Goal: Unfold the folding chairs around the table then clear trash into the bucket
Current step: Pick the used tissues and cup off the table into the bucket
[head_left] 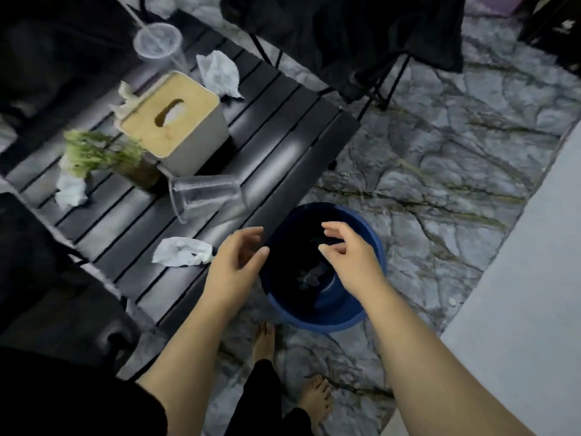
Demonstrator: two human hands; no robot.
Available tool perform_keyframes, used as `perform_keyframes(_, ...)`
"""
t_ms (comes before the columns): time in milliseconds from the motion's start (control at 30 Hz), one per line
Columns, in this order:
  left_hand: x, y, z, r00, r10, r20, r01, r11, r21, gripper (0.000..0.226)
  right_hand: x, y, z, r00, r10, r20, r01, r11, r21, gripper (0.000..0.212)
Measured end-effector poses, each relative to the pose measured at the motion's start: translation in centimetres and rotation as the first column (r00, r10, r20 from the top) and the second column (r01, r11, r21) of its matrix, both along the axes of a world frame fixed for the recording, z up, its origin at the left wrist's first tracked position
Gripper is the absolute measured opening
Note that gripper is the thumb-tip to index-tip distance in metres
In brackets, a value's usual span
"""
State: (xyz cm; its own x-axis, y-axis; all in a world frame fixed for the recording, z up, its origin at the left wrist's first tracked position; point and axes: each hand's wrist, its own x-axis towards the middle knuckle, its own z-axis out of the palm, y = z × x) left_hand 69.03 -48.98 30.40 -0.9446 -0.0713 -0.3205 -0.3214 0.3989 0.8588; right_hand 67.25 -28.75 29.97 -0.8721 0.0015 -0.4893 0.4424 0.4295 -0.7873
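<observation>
1. Both hands hang over the blue plastic bucket (pixel 375 247), which stands on the marble-patterned floor (pixel 440 158) just beside the corner of the black slatted table (pixel 283 127). The left hand (pixel 234 269) is loosely spread, fingers curved, holding nothing. The right hand (pixel 349 259) is likewise half open and empty.
2. Judgement: the clearing stage is under way; the black fabric folding chair (pixel 361 36) beyond the table appears opened.
3. Trash on the table: a crumpled white tissue (pixel 182 251) nearest the left hand, a clear plastic cup (pixel 206 196) lying on its side, another crumpled tissue (pixel 218 73) at the far edge, a lidded cup with a straw (pixel 158 42), and a tissue wad (pixel 70 190) by the plant.
4. Recommended: take the nearest tissue with the left hand in a full pinch, since it is light and soft. The tipped cup is thin, smooth and round; grip it around the body, as it may roll.
5. The wooden-topped tissue box (pixel 176 121) and the small green plant (pixel 100 152) look like keepers, not trash.
6. The bucket's contents are dim; something dark lies inside, unidentified.
</observation>
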Motion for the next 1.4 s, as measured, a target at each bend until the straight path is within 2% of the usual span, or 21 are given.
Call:
perform_keyframes(133, 1.4, -5.1, 3.1, 0.970, 0.231, -0.073, -0.231, 0.973, 0.014, 0.023, -2.9, -5.7, 3.8, 0.980, 0.164, -0.110, -0.170, 0.985, -0.038, 0.035)
perform_keyframes(233, 1.3, -8.9, 2.2, 0.949, 0.302, -0.087, -0.311, 0.943, -0.119, 0.019, -5.3, -10.4, 4.6, 0.928, 0.304, -0.216, -0.306, 0.952, 0.025, 0.039)
perform_keyframes(333, 0.2, -11.7, 0.0, 0.944, 0.321, -0.072, -0.328, 0.901, -0.283, 0.032, -7.9, -14.8, 3.5, 0.830, 0.484, -0.278, -0.436, 0.873, 0.219, 0.051)
perform_keyframes(400, -0.5, -12.5, -1.8, 0.951, 0.310, -0.009, -0.297, 0.902, -0.312, 0.046, -9.2, -17.0, 2.2, 0.786, 0.574, -0.229, -0.497, 0.808, 0.317, 0.062)
perform_keyframes(500, -0.9, -13.1, -4.6, 0.974, 0.202, 0.104, -0.147, 0.909, -0.389, 0.061, -9.9, -18.7, -0.2, 0.740, 0.657, -0.144, -0.546, 0.712, 0.441, 0.076)
perform_keyframes(600, -0.8, -13.4, -6.7, 0.977, 0.195, 0.092, -0.132, 0.878, -0.459, 0.049, -10.0, -19.1, -2.0, 0.736, 0.660, -0.148, -0.484, 0.667, 0.566, 0.079)
perform_keyframes(667, -1.0, -13.7, -7.4, 0.976, 0.216, 0.017, -0.190, 0.892, -0.411, 0.029, -10.1, -19.0, -2.4, 0.744, 0.643, -0.183, -0.439, 0.676, 0.593, 0.078)
perform_keyframes(767, -1.2, -13.9, -7.1, 0.975, 0.222, -0.025, -0.219, 0.927, -0.305, 0.012, -10.2, -18.2, -2.0, 0.798, 0.554, -0.238, -0.365, 0.758, 0.540, 0.076)
perform_keyframes(900, -1.9, -12.9, -5.3, 0.983, 0.177, -0.056, -0.185, 0.966, -0.182, 0.035, -8.8, -15.1, -0.3, 0.900, 0.342, -0.269, -0.218, 0.890, 0.400, 0.076)
perform_keyframes(967, -2.4, -11.2, -4.0, 0.987, 0.148, -0.058, -0.153, 0.982, -0.106, 0.035, -7.5, -12.5, 0.4, 0.941, 0.203, -0.271, -0.125, 0.952, 0.279, 0.076)
perform_keyframes(1033, -2.8, -9.0, -2.7, 0.993, 0.096, -0.070, -0.104, 0.988, -0.118, 0.035, -5.8, -9.7, 0.8, 0.967, 0.056, -0.250, -0.021, 0.990, 0.141, 0.076)
perform_keyframes(1167, -3.2, -3.7, -1.7, 0.998, -0.001, -0.062, -0.008, 0.991, -0.136, 0.024, -1.9, -3.8, 0.6, 0.971, -0.175, -0.165, 0.172, 0.985, -0.030, 0.077)
perform_keyframes(1267, -3.1, 0.2, -2.4, 0.999, -0.040, 0.018, 0.042, 0.992, -0.117, 0.016, 0.8, 0.1, -0.8, 0.937, -0.347, -0.046, 0.341, 0.934, -0.103, 0.078)
perform_keyframes(1400, -2.8, 5.2, -4.6, 0.992, -0.075, 0.103, 0.085, 0.992, -0.093, 0.015, 3.2, 3.6, -4.9, 0.856, -0.502, 0.122, 0.514, 0.852, -0.100, 0.079)
